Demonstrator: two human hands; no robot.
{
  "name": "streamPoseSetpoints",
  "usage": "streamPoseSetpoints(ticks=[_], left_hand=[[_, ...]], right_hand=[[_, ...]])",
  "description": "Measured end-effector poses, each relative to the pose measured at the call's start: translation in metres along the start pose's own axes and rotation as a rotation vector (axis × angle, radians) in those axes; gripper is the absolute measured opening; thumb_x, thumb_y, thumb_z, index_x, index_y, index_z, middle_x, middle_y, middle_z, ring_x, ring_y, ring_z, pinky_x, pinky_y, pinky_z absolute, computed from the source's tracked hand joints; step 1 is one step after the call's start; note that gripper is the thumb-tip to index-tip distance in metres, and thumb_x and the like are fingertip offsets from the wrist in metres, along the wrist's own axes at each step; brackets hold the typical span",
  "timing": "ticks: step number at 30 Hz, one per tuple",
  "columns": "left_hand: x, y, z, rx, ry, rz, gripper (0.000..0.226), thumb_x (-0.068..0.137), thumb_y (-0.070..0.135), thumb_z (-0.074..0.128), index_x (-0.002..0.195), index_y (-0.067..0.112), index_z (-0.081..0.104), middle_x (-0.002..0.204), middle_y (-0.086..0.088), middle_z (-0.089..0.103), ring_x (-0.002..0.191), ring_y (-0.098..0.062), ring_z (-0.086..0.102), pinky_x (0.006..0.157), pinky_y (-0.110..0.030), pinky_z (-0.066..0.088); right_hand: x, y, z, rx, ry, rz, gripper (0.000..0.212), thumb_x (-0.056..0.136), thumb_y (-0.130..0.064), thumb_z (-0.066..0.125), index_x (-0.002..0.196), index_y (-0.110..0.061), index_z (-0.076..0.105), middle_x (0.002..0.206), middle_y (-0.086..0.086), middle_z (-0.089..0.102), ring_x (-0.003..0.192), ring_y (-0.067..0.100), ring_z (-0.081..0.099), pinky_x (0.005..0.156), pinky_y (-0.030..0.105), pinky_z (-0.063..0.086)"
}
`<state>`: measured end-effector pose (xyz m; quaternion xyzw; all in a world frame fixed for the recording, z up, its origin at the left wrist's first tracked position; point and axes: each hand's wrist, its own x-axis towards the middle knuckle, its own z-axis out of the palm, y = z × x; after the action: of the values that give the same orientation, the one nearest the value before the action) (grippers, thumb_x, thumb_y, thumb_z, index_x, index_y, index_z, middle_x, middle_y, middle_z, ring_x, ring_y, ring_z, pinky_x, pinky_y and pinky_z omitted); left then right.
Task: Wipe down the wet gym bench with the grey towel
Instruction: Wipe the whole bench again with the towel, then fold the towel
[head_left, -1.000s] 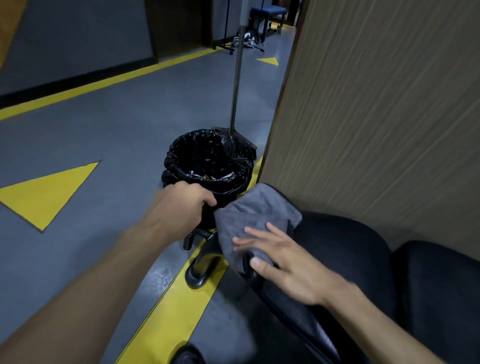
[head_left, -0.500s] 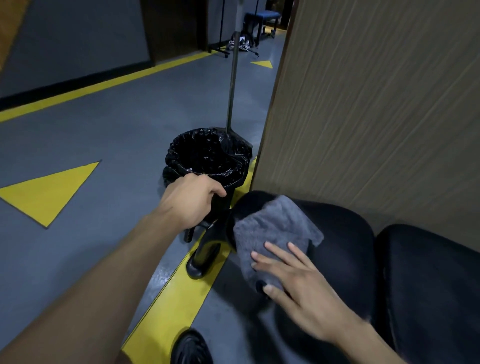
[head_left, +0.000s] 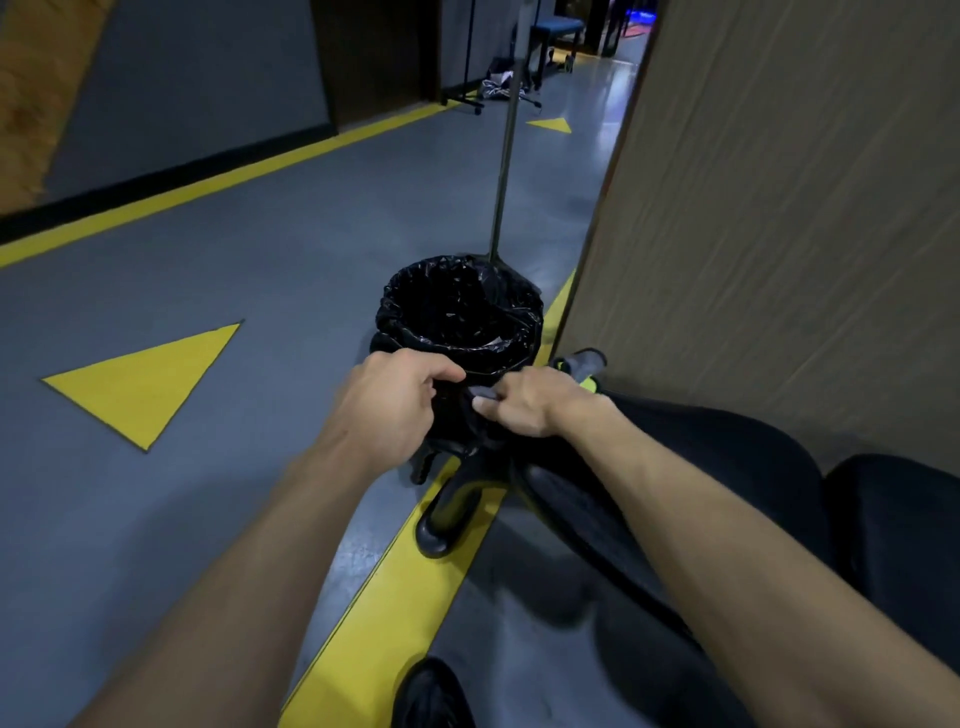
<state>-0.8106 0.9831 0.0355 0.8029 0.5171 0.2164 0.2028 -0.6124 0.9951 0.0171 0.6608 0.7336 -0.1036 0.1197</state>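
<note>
— Gripping anything with that left hand (head_left: 395, 402)?
— Fingers curl round something dark at the bench (head_left: 717, 467) end; what exactly, I cannot tell.
— And the right hand (head_left: 524, 408)?
— Fist closed, a grey strip of towel (head_left: 485, 392) pinched in it, just beside the left hand, over the bench's end.
— What crowds them?
— Bin (head_left: 460, 317) directly beyond the knuckles, pole (head_left: 501, 192) rising behind it, panel (head_left: 779, 208) close on the right.
— Open room?
— Grey floor (head_left: 234, 270) to the left, past the yellow line (head_left: 384, 613).
</note>
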Motion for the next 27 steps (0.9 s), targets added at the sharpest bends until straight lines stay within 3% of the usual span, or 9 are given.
streamPoseSetpoints(ticks=[2,5,8,11,14,20,22,25,27], left_hand=[[0.001,-0.007,-0.001,-0.001,-0.005,0.009,0.048,0.096,0.004,0.046,0.116,0.039,0.071,0.102,0.001,0.073,0.096,-0.024,0.068,0.071,-0.031,0.050],[0.001,-0.015,0.000,0.006,-0.021,0.027,0.044,0.097,0.004,0.048,0.115,0.036,0.072,0.084,0.002,0.065,0.088,-0.030,0.068,0.067,-0.030,0.047],[0.000,-0.015,0.000,0.025,-0.037,0.048,0.047,0.096,0.002,0.046,0.117,0.035,0.072,0.104,-0.002,0.075,0.098,-0.026,0.069,0.075,-0.032,0.052],[-0.006,-0.007,0.008,0.046,-0.082,0.095,0.052,0.093,0.002,0.042,0.117,0.039,0.071,0.109,-0.002,0.075,0.100,-0.026,0.069,0.079,-0.040,0.057],[-0.016,-0.005,0.017,0.064,-0.137,0.151,0.054,0.091,0.002,0.043,0.117,0.042,0.069,0.107,0.001,0.075,0.101,-0.025,0.070,0.079,-0.042,0.057],[-0.032,-0.001,0.022,0.076,-0.152,0.175,0.058,0.092,-0.003,0.042,0.119,0.040,0.070,0.116,0.001,0.074,0.110,-0.016,0.068,0.082,-0.031,0.055],[-0.037,0.006,0.022,0.034,-0.159,0.203,0.058,0.094,-0.003,0.040,0.118,0.040,0.071,0.118,0.000,0.074,0.111,-0.014,0.068,0.081,-0.029,0.054],[-0.039,0.023,0.024,0.000,-0.188,0.242,0.050,0.099,0.004,0.044,0.116,0.043,0.070,0.114,0.005,0.074,0.086,-0.007,0.068,0.068,-0.025,0.051],[-0.041,0.037,0.026,-0.038,-0.209,0.268,0.040,0.102,0.014,0.048,0.117,0.045,0.069,0.111,0.007,0.074,0.070,-0.007,0.061,0.062,-0.026,0.049]], right_hand=[[-0.010,-0.008,0.011,-0.081,0.112,-0.120,0.054,0.101,-0.056,0.031,0.117,-0.018,0.065,0.120,0.014,0.067,0.115,0.033,0.057,0.087,0.037,0.035],[-0.037,-0.028,0.044,-0.211,0.232,-0.308,0.056,0.100,-0.054,0.030,0.104,-0.015,0.070,0.110,0.012,0.071,0.114,0.029,0.057,0.112,0.040,0.029],[-0.068,-0.031,0.067,-0.265,0.208,-0.452,0.057,0.098,-0.053,0.027,0.100,-0.017,0.072,0.102,0.003,0.073,0.117,0.022,0.056,0.121,0.038,0.015],[-0.090,-0.009,0.067,-0.118,0.234,-0.496,0.048,0.101,-0.050,0.032,0.104,-0.018,0.069,0.112,0.000,0.071,0.128,0.015,0.049,0.123,0.038,0.011],[-0.105,0.001,0.064,0.002,0.281,-0.435,0.051,0.103,-0.050,0.028,0.111,-0.019,0.068,0.131,0.001,0.063,0.139,0.008,0.038,0.124,0.033,0.006],[-0.160,0.027,0.090,0.410,0.384,-0.202,0.049,0.102,-0.050,0.032,0.126,-0.022,0.065,0.145,-0.011,0.052,0.141,-0.015,0.017,0.122,0.023,0.006],[-0.190,0.036,0.102,0.519,0.399,-0.092,0.050,0.102,-0.053,0.034,0.129,-0.022,0.064,0.143,-0.015,0.052,0.143,-0.010,0.021,0.122,0.024,0.009],[-0.238,0.049,0.103,0.787,0.420,0.136,0.054,0.099,-0.056,0.043,0.108,-0.011,0.070,0.114,-0.012,0.065,0.112,-0.016,0.048,0.114,0.025,0.030],[-0.267,0.054,0.089,1.071,0.440,0.299,0.060,0.092,-0.065,0.048,0.079,-0.008,0.061,0.084,-0.008,0.061,0.083,0.002,0.055,0.085,0.036,0.045]])
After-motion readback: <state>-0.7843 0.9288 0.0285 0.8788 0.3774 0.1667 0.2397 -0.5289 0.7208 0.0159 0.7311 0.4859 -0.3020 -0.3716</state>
